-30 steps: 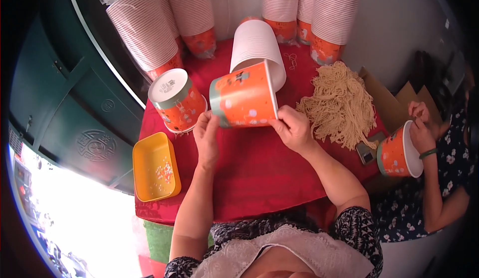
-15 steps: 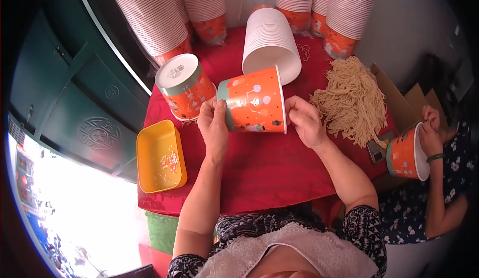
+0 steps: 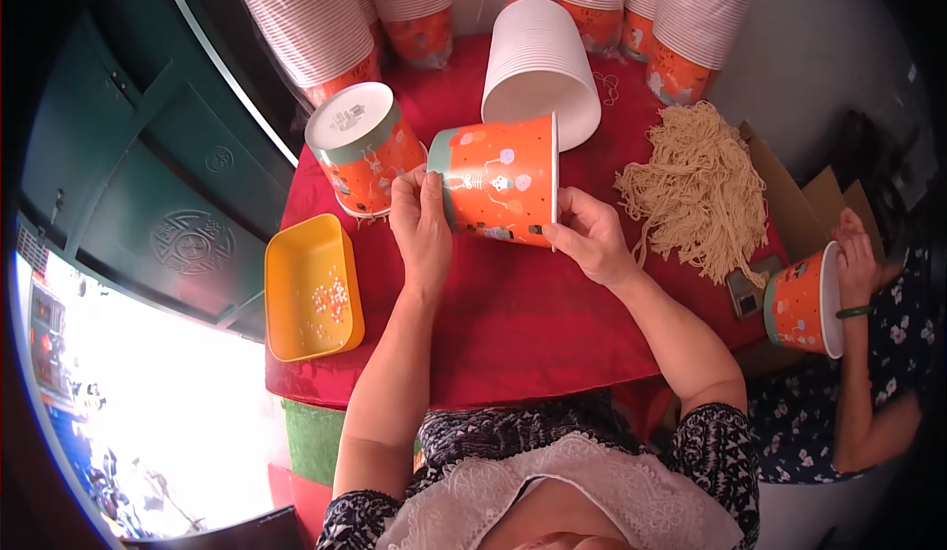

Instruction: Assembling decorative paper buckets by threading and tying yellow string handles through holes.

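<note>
An orange paper bucket (image 3: pixel 501 183) with a green base band and printed skeleton figures lies sideways in the air above the red table. My left hand (image 3: pixel 421 229) is closed on its base end, thumb toward me. At the white rim, my right hand (image 3: pixel 595 241) pinches the edge between thumb and fingers. Left of it, a second orange bucket (image 3: pixel 370 160) stands upside down, with bits of string under its rim. Behind lies a nested stack of white-lined buckets (image 3: pixel 538 62), mouth toward me. A heap of beige strings (image 3: pixel 695 195) is to the right of my right hand.
A yellow tray (image 3: pixel 279 284) with small white and red beads sits at the table's left. Tall bucket stacks (image 3: pixel 306 27) line the back of the red cloth (image 3: pixel 513 353). At right, a co-worker's hand (image 3: pixel 856 264) holds another orange bucket (image 3: pixel 797 300) beside a cardboard box (image 3: pixel 827 193).
My right hand has shifted down along the rim, its thumb now lying across the bucket's lower edge. The whole view has shifted slightly. The co-worker's hands have moved at their bucket.
</note>
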The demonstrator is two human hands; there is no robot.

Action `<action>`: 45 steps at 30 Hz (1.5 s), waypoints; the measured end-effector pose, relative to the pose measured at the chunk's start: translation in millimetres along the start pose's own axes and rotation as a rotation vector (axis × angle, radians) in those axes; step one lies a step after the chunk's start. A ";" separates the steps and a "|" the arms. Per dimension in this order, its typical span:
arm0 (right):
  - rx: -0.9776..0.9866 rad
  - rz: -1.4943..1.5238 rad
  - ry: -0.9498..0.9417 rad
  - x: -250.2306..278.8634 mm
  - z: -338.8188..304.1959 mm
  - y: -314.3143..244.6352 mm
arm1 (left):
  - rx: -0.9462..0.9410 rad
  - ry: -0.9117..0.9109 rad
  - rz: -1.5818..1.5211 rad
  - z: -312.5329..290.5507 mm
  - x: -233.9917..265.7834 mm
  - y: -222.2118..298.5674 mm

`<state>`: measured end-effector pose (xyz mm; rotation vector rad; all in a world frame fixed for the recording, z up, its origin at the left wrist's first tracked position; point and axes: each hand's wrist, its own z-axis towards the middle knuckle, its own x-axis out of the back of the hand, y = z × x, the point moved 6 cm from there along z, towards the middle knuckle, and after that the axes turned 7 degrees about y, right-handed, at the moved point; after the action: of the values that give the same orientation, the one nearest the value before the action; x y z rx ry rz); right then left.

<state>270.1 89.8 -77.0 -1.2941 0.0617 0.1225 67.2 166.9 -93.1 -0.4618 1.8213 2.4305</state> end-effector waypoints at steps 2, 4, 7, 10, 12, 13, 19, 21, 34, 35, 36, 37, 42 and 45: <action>0.013 0.008 0.026 -4.1 -0.6 0.7 | -0.487 0.099 0.409 -3.0 3.1 15.1; 0.029 0.005 0.076 2.1 0.0 2.1 | -0.739 0.166 0.641 -20.7 -11.7 48.7; 0.054 -0.060 0.148 6.5 -0.8 2.6 | -0.834 0.005 0.562 -44.4 -22.6 69.0; 0.024 -0.079 0.189 7.0 -1.0 6.5 | -0.709 -0.214 0.435 -69.9 -42.9 70.0; 0.037 -0.040 0.187 3.7 0.2 3.0 | -0.678 -0.281 0.422 -75.1 -52.4 64.5; 0.036 -0.041 0.185 4.1 0.1 1.8 | -0.650 -0.303 0.394 -75.8 -54.2 59.9; 0.077 -0.079 0.125 -4.0 -0.9 -2.9 | -0.604 -0.289 0.389 -70.2 -53.2 44.9; 0.090 -0.095 0.109 -5.8 -0.9 1.2 | -0.595 -0.285 0.385 -68.5 -53.5 44.8; 0.369 -0.433 0.111 -17.7 -3.5 -23.4 | -0.779 -0.274 0.594 -72.4 -55.0 50.0; 0.394 -0.458 0.113 -18.5 -3.9 -26.1 | -0.780 -0.274 0.595 -72.0 -55.3 49.6; 0.418 -0.483 0.115 -19.1 -4.4 -27.9 | -0.807 -0.271 0.599 -72.9 -55.8 49.4; 0.420 -0.481 0.114 -18.9 -4.3 -27.7 | -0.834 -0.268 0.602 -73.7 -56.1 49.3; 0.501 -0.530 0.111 -19.8 -4.4 -31.2 | -0.900 -0.272 0.618 -74.7 -56.4 47.4; 0.497 -0.491 0.127 -18.2 -4.1 -27.3 | -0.935 -0.267 0.621 -74.6 -56.9 48.8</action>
<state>255.5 77.5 -50.0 -0.7884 -0.1129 -0.3764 124.7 88.9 -50.8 0.4770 0.6739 3.4359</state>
